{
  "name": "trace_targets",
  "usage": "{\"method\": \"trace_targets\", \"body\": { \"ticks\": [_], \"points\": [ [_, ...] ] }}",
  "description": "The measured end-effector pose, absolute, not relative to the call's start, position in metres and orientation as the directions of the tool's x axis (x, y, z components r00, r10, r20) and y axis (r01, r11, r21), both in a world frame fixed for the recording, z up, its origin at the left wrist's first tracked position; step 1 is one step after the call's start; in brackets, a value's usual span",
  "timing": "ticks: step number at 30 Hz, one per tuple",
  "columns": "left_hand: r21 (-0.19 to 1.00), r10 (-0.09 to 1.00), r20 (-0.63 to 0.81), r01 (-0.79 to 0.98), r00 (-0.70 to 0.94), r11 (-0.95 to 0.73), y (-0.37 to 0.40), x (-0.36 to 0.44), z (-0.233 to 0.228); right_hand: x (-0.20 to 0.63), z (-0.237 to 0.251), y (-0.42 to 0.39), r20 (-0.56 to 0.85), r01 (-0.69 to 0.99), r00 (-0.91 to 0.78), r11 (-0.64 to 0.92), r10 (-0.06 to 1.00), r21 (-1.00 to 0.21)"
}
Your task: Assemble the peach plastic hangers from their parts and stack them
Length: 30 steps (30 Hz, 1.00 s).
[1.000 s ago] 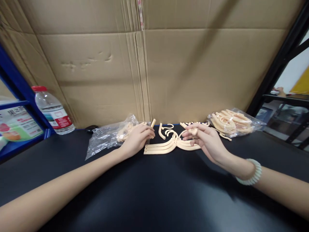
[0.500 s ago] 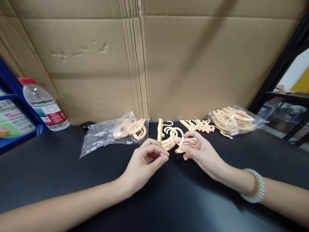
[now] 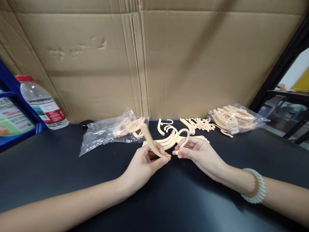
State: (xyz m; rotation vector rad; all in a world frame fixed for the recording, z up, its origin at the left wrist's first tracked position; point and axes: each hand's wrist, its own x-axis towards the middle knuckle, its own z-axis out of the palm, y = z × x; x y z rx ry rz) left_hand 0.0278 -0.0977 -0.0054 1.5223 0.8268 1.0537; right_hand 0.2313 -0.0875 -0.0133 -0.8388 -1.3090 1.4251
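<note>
My left hand (image 3: 145,164) pinches a straight cream plastic bar (image 3: 149,138) that slants up and to the left from my fingertips. My right hand (image 3: 200,154) holds a curved cream plastic hook (image 3: 183,139) by its lower end, close to the tip of the bar. Both hands hover just above the black table (image 3: 72,174). Behind them lies a stack of curved cream arms (image 3: 169,141) with a few loose hooks (image 3: 164,124).
A clear bag of cream parts (image 3: 116,130) lies at the back left and another bag (image 3: 235,120) at the back right, with a row of loose pieces (image 3: 198,124) between. A water bottle (image 3: 40,103) stands far left by a blue shelf (image 3: 9,87). A cardboard wall (image 3: 154,64) closes off the back.
Both hands drew back from the pile toward me, each carrying a piece. The bar in my left hand tipped from upright to slanting left, and its lower end now nearly touches the hook.
</note>
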Motion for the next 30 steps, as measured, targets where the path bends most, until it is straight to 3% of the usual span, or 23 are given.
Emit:
{"method": "trace_targets", "body": {
  "ticks": [5, 10, 15, 22, 30],
  "points": [
    [0.967, 0.894, 0.228, 0.019, 0.387, -0.255, -0.099, 0.029, -0.003, 0.230, -0.012, -0.090, 0.167, -0.174, -0.317, 0.115, 0.934, -0.978],
    [0.956, 0.880, 0.242, 0.056, 0.408, -0.289, -0.099, 0.029, -0.003, 0.230, -0.009, -0.093, 0.108, -0.172, -0.420, 0.038, 0.901, -0.984],
    [0.931, 0.857, 0.282, 0.094, 0.431, -0.354, -0.099, 0.029, -0.002, 0.228, -0.009, -0.094, 0.118, -0.144, -0.460, 0.057, 0.880, -0.988],
    [0.942, 0.867, 0.252, 0.095, 0.429, -0.321, -0.102, 0.030, -0.004, 0.226, -0.009, -0.095, 0.124, -0.098, -0.468, 0.088, 0.875, -0.991],
    [0.895, 0.849, 0.332, 0.146, 0.412, -0.421, -0.108, 0.031, -0.002, 0.222, -0.009, -0.101, 0.109, -0.191, -0.489, 0.016, 0.866, -0.982]
  ]
}}
